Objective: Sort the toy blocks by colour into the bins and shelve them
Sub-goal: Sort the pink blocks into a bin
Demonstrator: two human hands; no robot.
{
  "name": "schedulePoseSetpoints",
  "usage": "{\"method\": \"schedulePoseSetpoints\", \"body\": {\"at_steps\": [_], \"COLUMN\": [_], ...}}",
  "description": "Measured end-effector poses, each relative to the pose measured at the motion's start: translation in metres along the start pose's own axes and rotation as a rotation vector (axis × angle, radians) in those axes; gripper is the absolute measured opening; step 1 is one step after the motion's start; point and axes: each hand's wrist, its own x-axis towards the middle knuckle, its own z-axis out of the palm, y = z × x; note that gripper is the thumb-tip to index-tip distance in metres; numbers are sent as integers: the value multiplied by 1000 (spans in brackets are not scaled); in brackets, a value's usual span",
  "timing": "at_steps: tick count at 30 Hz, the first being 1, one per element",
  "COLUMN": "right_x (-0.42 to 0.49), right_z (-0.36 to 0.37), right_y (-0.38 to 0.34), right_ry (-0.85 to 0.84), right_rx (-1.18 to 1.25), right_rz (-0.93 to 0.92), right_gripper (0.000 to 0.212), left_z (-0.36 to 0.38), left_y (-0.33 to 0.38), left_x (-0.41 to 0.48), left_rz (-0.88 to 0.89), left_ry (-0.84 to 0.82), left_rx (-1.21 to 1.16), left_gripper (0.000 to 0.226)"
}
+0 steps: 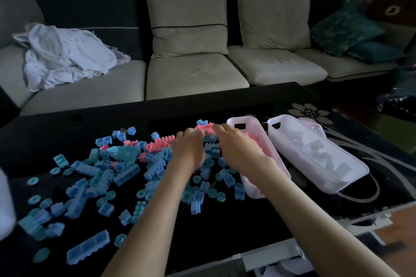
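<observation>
Blue, teal and pink toy blocks (126, 171) lie scattered over the black table (225, 227). My left hand (188, 149) reaches to the far side of the pile, its fingers curled down over a long pink block (157, 144). My right hand (236, 145) lies beside it, fingers stretched forward and touching another pink block (203, 127). Just right of that hand stands a pale bin (254, 192) with pink blocks inside. A second pale bin (351, 177) further right holds white blocks.
A sofa (191, 74) with cushions and a crumpled white cloth (65, 56) runs behind the table. A white object (5, 204) shows at the left edge. Near the table's front right corner lies a light-coloured ledge (382, 220). Loose round teal pieces dot the table's front left.
</observation>
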Motion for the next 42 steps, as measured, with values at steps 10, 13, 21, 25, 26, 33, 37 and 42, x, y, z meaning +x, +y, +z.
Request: {"method": "schedulePoseSetpoints", "body": {"at_steps": [10, 13, 21, 25, 26, 33, 37, 42], "right_x": [66, 85, 97, 90, 89, 74, 71, 69], "right_z": [70, 86, 88, 79, 76, 70, 71, 73], "right_y": [-28, -25, -29, -34, -36, -41, -34, -35], "right_ry": [-122, -94, -125, -171, -199, -99, -33, -109], "right_rx": [124, 105, -13, -19, -31, 16, -19, -27], "right_rz": [270, 278, 358, 279, 278, 261, 320, 329], "right_gripper": [53, 47, 41, 34, 32, 27, 37, 9], "left_z": [-3, 1, -10, -10, -11, -10, -8, -11], "left_y": [-99, -112, -125, -130, -130, -118, -115, -113], "left_x": [-16, -24, -29, -27, -26, -25, -26, -28], "left_rz": [-83, -37, -42, -52, -61, -32, -109, -124], "left_ry": [-145, -179, 0, 85, 125, 196, 105, 11], "left_rx": [54, 134, 138, 122, 97, -10, 149, 204], "left_gripper": [49, 50, 47, 28, 23, 33, 46, 31]}}
